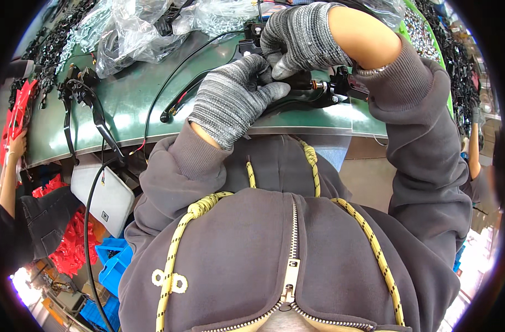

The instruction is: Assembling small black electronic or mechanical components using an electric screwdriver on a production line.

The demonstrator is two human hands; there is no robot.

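Note:
Both my hands wear grey striped knit gloves and meet over a black brake lever assembly [318, 94] at the table's near edge. My left hand [230, 99] is closed, its thumb and forefinger reaching toward the right hand's fingertips. My right hand [302, 41] comes over from the far side with bent fingers, also closed, its thumb pointing down at the assembly. What sits between the fingertips is hidden by the gloves. A thin black cable [168, 80] curves left from a black fitting [252, 32] beside my right hand. One black lever end [165, 117] sticks out left of my left wrist.
Two more black brake levers [86, 105] lie on the green table [131, 119] at left, a black cable hanging off the edge. Clear plastic bags [136, 39] and piles of small parts line the back. A green-rimmed bin [421, 33] holds metal pieces. Another person's hand [17, 145] holds red plastic at far left.

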